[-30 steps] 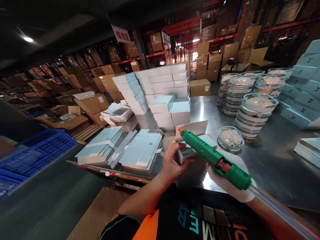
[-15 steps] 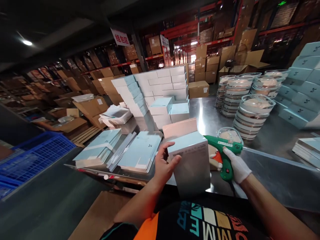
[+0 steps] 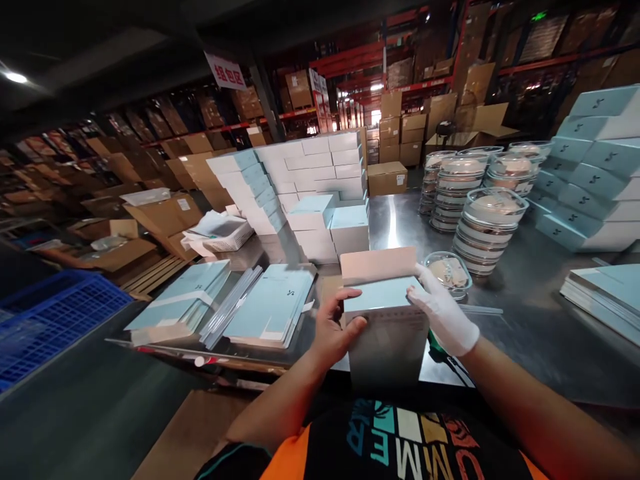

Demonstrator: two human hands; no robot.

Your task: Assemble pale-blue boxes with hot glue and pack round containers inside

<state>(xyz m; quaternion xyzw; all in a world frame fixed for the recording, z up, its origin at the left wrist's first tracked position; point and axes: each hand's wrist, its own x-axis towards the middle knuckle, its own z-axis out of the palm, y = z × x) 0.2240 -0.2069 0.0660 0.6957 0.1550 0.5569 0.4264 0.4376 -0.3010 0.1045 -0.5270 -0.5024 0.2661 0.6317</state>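
A light blue and white cardboard box point(image 3: 390, 343) stands upright in front of me, with a plain cardboard flap point(image 3: 379, 265) rising behind its pale blue top. My bare left hand point(image 3: 337, 331) grips its left side, thumb on the near face and fingers at the top edge. At the upper right corner my right hand point(image 3: 447, 313), in a white glove, has its thumb on the top and its fingers along the far right side. Partly hidden behind that wrist, the green glue gun point(image 3: 437, 349) lies on the metal table beside the box.
Clear round lidded containers point(image 3: 484, 233) stand stacked at the right, with a single one point(image 3: 447, 273) nearer. Flat light blue cartons point(image 3: 269, 303) and clear plastic strips point(image 3: 231, 307) lie at the left. Finished-looking boxes are piled at the back point(image 3: 320, 167) and far right point(image 3: 595, 173).
My right hand has let go of the green glue gun, which now lies on the table, and has moved onto the box's right corner. My left hand stays on the box.
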